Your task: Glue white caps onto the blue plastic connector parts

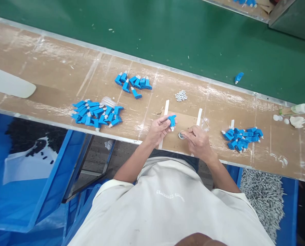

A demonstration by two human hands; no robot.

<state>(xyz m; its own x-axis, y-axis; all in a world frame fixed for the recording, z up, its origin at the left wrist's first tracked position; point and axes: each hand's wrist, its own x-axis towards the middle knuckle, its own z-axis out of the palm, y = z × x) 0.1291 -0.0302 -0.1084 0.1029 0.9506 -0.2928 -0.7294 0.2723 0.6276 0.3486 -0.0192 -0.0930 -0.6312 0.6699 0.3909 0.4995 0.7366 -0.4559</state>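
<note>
My left hand (pixel 158 130) is closed around a small blue plastic part (pixel 172 120) with a white tip, which points down toward my body. Close by, my right hand (pixel 198 140) is pinched at a small round shallow dish (pixel 181 135) with a shiny rim. Whatever the right fingertips hold, if anything, is too small to make out. Beneath both hands lies a cardboard mat (pixel 179 145) between two white strips (pixel 199 117). Beyond them is a heap of small grey-white pieces (pixel 181 96). A thin wooden stick (pixel 207 123) rests right of the right hand.
Blue parts lie in a large pile (pixel 96 112), a smaller group (pixel 134 83) and a right-hand pile (pixel 241 138). One blue part (pixel 239 78) sits on the green surface (pixel 152 34) beyond the bench. A bottle (pixel 299 109) lies at right. Blue bins (pixel 51 201) stand below.
</note>
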